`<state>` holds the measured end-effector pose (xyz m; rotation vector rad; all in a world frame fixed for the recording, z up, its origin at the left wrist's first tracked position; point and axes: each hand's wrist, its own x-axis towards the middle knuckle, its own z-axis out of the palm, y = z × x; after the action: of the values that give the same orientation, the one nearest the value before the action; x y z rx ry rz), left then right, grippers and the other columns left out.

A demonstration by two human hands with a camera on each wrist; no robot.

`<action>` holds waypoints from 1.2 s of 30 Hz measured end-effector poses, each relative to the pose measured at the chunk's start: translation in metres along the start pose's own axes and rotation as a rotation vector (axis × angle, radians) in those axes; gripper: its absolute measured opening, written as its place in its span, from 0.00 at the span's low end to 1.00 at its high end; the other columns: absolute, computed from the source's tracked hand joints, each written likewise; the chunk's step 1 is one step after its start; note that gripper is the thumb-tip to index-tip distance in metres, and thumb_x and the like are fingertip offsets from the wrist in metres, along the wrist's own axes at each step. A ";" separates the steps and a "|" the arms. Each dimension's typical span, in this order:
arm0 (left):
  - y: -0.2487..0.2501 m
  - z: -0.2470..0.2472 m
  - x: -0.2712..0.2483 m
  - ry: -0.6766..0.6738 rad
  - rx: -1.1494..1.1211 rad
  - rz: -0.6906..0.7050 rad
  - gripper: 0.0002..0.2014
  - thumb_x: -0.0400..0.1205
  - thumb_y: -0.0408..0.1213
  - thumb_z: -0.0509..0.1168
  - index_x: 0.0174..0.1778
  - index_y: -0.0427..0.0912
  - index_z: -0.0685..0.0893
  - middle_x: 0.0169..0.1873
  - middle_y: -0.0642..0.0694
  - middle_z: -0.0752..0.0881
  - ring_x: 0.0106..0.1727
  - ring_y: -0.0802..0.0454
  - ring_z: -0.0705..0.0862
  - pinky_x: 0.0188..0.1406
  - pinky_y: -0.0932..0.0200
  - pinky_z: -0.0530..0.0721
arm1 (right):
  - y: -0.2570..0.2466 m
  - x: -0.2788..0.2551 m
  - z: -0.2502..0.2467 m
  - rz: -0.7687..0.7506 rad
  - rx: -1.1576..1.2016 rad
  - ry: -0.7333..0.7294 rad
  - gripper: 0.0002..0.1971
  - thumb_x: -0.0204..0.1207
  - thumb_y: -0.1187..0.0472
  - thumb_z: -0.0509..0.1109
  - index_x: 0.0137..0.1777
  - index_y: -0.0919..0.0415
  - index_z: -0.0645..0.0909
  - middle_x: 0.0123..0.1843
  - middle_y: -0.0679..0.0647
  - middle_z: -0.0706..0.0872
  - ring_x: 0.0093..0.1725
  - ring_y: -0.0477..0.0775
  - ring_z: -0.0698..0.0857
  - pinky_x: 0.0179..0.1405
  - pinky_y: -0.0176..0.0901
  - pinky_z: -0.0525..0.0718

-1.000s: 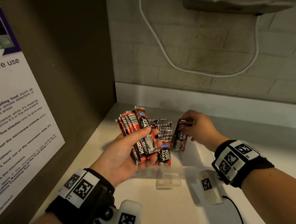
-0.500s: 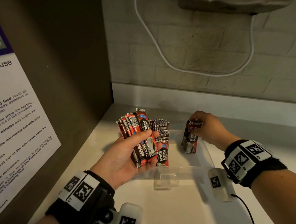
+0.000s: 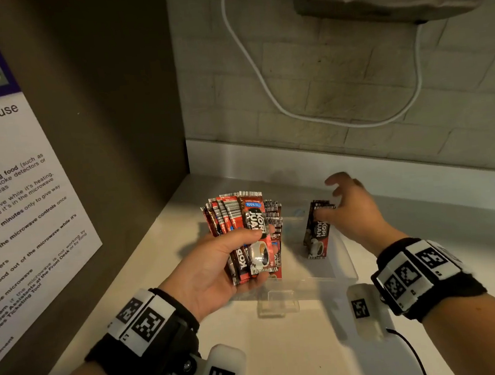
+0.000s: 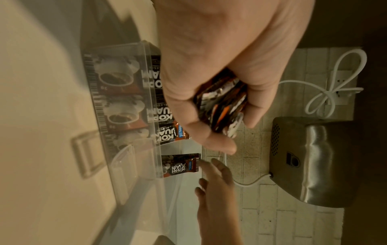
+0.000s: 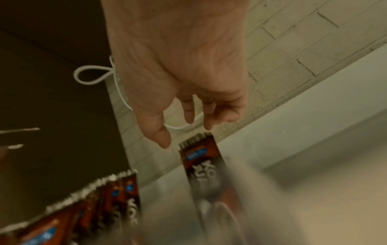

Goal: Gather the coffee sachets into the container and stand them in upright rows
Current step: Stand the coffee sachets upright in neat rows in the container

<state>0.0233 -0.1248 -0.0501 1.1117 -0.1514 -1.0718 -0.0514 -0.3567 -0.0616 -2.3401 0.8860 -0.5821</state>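
Gripping a fanned bunch of sachets (image 3: 246,235), my left hand (image 3: 215,269) hovers above the clear container (image 3: 346,264) on the surface (image 3: 286,350); rightward, a few sachets (image 3: 317,235) stand upright inside, my right hand (image 3: 352,210) spread loose at their tops.

fanned sachets (image 3: 246,235) in left hand (image 3: 209,274); right hand (image 3: 352,207) perhaps touching upright sachets (image 3: 317,235)
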 end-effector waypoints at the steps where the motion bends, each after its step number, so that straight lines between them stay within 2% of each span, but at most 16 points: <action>1: -0.001 0.000 0.000 0.000 0.010 0.007 0.15 0.65 0.33 0.73 0.48 0.41 0.92 0.51 0.35 0.91 0.50 0.39 0.88 0.23 0.58 0.85 | -0.007 -0.004 -0.003 -0.008 0.070 0.052 0.24 0.69 0.62 0.76 0.64 0.55 0.74 0.56 0.55 0.77 0.42 0.51 0.79 0.40 0.45 0.80; 3: -0.002 0.001 0.001 -0.008 0.033 0.025 0.14 0.65 0.33 0.73 0.47 0.41 0.91 0.49 0.36 0.91 0.46 0.42 0.89 0.23 0.58 0.84 | -0.025 -0.014 -0.009 -0.046 0.273 0.076 0.15 0.71 0.61 0.76 0.57 0.54 0.79 0.49 0.51 0.81 0.34 0.48 0.78 0.38 0.46 0.80; 4: -0.002 0.002 0.001 -0.015 0.047 0.033 0.14 0.65 0.33 0.73 0.47 0.41 0.90 0.47 0.36 0.91 0.43 0.43 0.89 0.23 0.59 0.84 | -0.034 -0.021 -0.012 -0.061 0.397 0.018 0.11 0.72 0.61 0.76 0.53 0.54 0.81 0.45 0.49 0.81 0.33 0.47 0.78 0.36 0.44 0.78; 6: -0.005 0.005 0.001 -0.028 0.075 0.044 0.14 0.67 0.31 0.73 0.48 0.41 0.87 0.41 0.37 0.91 0.37 0.45 0.89 0.21 0.59 0.82 | -0.052 -0.036 -0.015 -0.059 0.620 -0.194 0.08 0.73 0.63 0.75 0.51 0.56 0.82 0.37 0.49 0.81 0.29 0.48 0.75 0.27 0.39 0.74; 8: -0.007 0.008 0.001 -0.030 0.111 0.050 0.15 0.67 0.32 0.74 0.50 0.42 0.86 0.40 0.38 0.91 0.35 0.46 0.89 0.22 0.59 0.82 | -0.062 -0.046 -0.013 -0.063 0.662 -0.392 0.08 0.73 0.66 0.74 0.52 0.61 0.82 0.37 0.56 0.82 0.24 0.49 0.72 0.21 0.38 0.68; 10: -0.009 0.009 0.001 -0.037 0.130 0.053 0.18 0.65 0.35 0.76 0.52 0.42 0.86 0.42 0.38 0.91 0.38 0.45 0.89 0.22 0.59 0.82 | -0.065 -0.051 -0.011 -0.108 0.579 -0.459 0.04 0.74 0.69 0.73 0.46 0.64 0.82 0.36 0.64 0.84 0.23 0.49 0.72 0.21 0.41 0.68; 12: -0.009 0.007 -0.001 -0.028 0.115 0.048 0.20 0.64 0.38 0.77 0.53 0.42 0.87 0.45 0.38 0.90 0.39 0.45 0.89 0.21 0.60 0.81 | -0.060 -0.047 -0.014 -0.121 0.575 -0.386 0.03 0.75 0.72 0.71 0.42 0.65 0.82 0.32 0.64 0.83 0.21 0.50 0.74 0.20 0.40 0.70; 14: -0.007 0.002 -0.003 0.014 0.074 0.040 0.18 0.65 0.40 0.76 0.51 0.41 0.88 0.45 0.39 0.91 0.38 0.48 0.89 0.20 0.61 0.81 | -0.054 -0.039 -0.024 -0.087 0.664 -0.261 0.03 0.76 0.73 0.68 0.43 0.67 0.83 0.31 0.59 0.84 0.21 0.48 0.78 0.20 0.38 0.76; 16: -0.003 -0.004 -0.004 0.068 0.022 0.048 0.17 0.67 0.41 0.75 0.51 0.41 0.88 0.45 0.42 0.92 0.37 0.51 0.90 0.20 0.62 0.81 | -0.043 -0.027 -0.039 -0.051 0.709 -0.130 0.06 0.78 0.73 0.67 0.42 0.65 0.83 0.31 0.56 0.85 0.22 0.46 0.80 0.23 0.35 0.80; 19: 0.004 -0.013 -0.005 0.131 -0.040 0.071 0.16 0.67 0.40 0.76 0.50 0.43 0.88 0.46 0.44 0.92 0.39 0.51 0.91 0.20 0.61 0.82 | -0.021 -0.013 -0.050 -0.052 0.513 -0.013 0.08 0.77 0.75 0.68 0.40 0.63 0.84 0.30 0.59 0.83 0.20 0.41 0.79 0.23 0.30 0.81; 21: 0.007 -0.016 -0.006 0.147 -0.064 0.076 0.17 0.65 0.39 0.76 0.50 0.42 0.88 0.44 0.43 0.92 0.37 0.51 0.91 0.19 0.62 0.81 | -0.009 -0.010 -0.048 -0.057 0.370 -0.037 0.03 0.74 0.75 0.72 0.42 0.69 0.85 0.31 0.62 0.83 0.22 0.45 0.80 0.22 0.30 0.80; 23: 0.009 -0.017 -0.006 0.147 -0.083 0.069 0.19 0.64 0.37 0.76 0.51 0.42 0.88 0.43 0.40 0.92 0.36 0.50 0.91 0.19 0.62 0.81 | 0.002 -0.010 -0.040 -0.054 0.248 -0.089 0.02 0.71 0.73 0.75 0.41 0.69 0.85 0.32 0.62 0.86 0.26 0.50 0.80 0.23 0.33 0.80; 27: 0.010 -0.015 -0.008 0.111 -0.108 0.033 0.20 0.64 0.38 0.76 0.53 0.43 0.87 0.49 0.38 0.91 0.37 0.49 0.91 0.19 0.61 0.82 | 0.019 -0.011 -0.024 -0.051 0.104 -0.160 0.06 0.70 0.71 0.77 0.36 0.63 0.83 0.27 0.52 0.87 0.24 0.43 0.83 0.24 0.34 0.83; 31: 0.010 -0.017 -0.008 0.106 -0.127 -0.010 0.17 0.74 0.33 0.69 0.59 0.40 0.84 0.50 0.36 0.91 0.40 0.47 0.91 0.20 0.59 0.82 | 0.025 -0.009 -0.014 -0.045 0.077 -0.141 0.08 0.70 0.72 0.77 0.35 0.61 0.83 0.30 0.55 0.87 0.27 0.48 0.83 0.24 0.32 0.82; 36: 0.011 -0.016 -0.005 0.106 -0.114 -0.027 0.16 0.76 0.33 0.67 0.61 0.38 0.83 0.50 0.35 0.91 0.41 0.46 0.91 0.19 0.59 0.82 | 0.022 -0.004 -0.012 -0.059 0.092 -0.052 0.09 0.71 0.72 0.76 0.35 0.60 0.83 0.30 0.53 0.85 0.29 0.52 0.84 0.32 0.48 0.85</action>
<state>0.0370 -0.1101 -0.0473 1.0674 0.0093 -1.0299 -0.0710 -0.3717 -0.0679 -2.2938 0.7524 -0.5713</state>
